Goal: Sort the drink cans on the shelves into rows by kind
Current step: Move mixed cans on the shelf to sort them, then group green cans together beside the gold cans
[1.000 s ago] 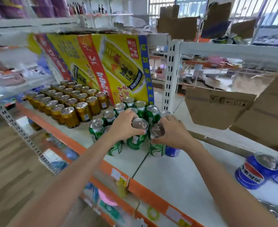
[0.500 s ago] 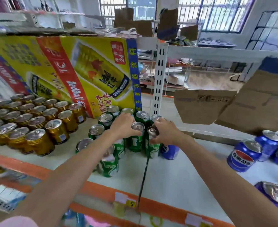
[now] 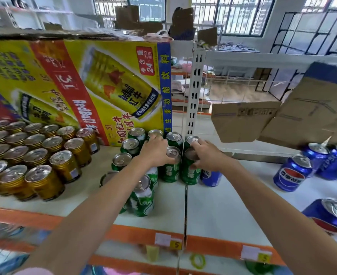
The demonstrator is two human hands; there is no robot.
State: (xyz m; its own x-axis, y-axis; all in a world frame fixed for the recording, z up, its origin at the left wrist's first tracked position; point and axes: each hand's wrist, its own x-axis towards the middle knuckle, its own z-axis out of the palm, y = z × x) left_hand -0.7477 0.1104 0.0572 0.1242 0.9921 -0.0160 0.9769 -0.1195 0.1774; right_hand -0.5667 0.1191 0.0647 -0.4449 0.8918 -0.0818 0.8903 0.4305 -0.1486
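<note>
1. My left hand is reaching into the cluster of green cans at the middle of the white shelf. Its fingers are curling down over the top of one green can and gripping its rim.
2. My right hand is lying just at 3 o'clock of the left one. Its fingers are curling round the neighbouring green can, thumb on the near side of the rim.
3. The two held cans are standing upright side by side and touching, right on the seam between the two shelf boards.
4. A blue Pepsi can is standing just at 3 o'clock of the right-hand can, partly hidden under my wrist.
5. More green cans are standing at 12 o'clock and 9 o'clock of my hands; the nearest is sitting at 6 o'clock under my left forearm.
6. The gold Red Bull cans are standing in tidy rows at 9 o'clock, well apart from the green ones, in front of a yellow Red Bull carton.
7. More blue Pepsi cans are standing loosely at 3 o'clock, with another lying tilted at about 4 o'clock.
8. Brown cardboard pieces are hanging at 2 o'clock, above the blue cans.
</note>
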